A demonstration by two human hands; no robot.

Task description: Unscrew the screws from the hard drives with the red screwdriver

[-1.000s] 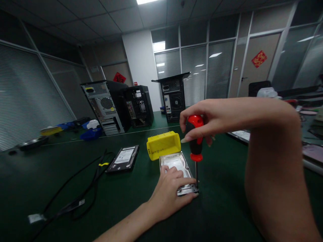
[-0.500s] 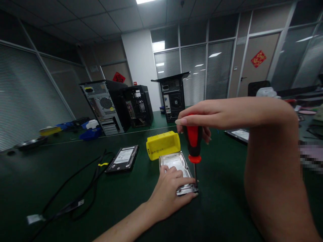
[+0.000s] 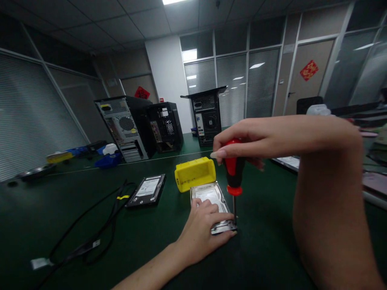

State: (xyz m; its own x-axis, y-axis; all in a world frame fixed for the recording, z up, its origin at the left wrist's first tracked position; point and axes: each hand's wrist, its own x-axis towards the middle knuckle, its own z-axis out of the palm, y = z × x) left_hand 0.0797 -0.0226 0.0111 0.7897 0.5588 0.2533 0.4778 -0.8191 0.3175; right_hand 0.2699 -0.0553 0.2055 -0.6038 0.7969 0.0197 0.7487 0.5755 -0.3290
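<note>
A silver hard drive [image 3: 211, 194] lies flat on the green table, its label facing up and partly covered. My left hand [image 3: 204, 225] grips its near end, fingers across the top and thumb along the front edge. From above, my right hand [image 3: 242, 145] is wrapped around the red and black handle of a screwdriver [image 3: 234, 177]. The shaft stands nearly upright, with its tip at the drive's near right corner. What lies under the tip is too small to make out. Touching or close behind the drive is a yellow bin [image 3: 196, 174], tipped with its opening toward me.
Left of the drive lies another hard drive [image 3: 147, 191], beside a black cable [image 3: 113, 217]. Several computer cases, including a black tower [image 3: 208, 117], stand at the back. A further drive [image 3: 288, 162] is partly hidden behind my right arm. Blue bins [image 3: 108, 160] sit far left.
My right hand has shifted slightly right and its fingers have changed position on the screwdriver handle. The tip stays at the same corner; my left hand and the drive hold still.
</note>
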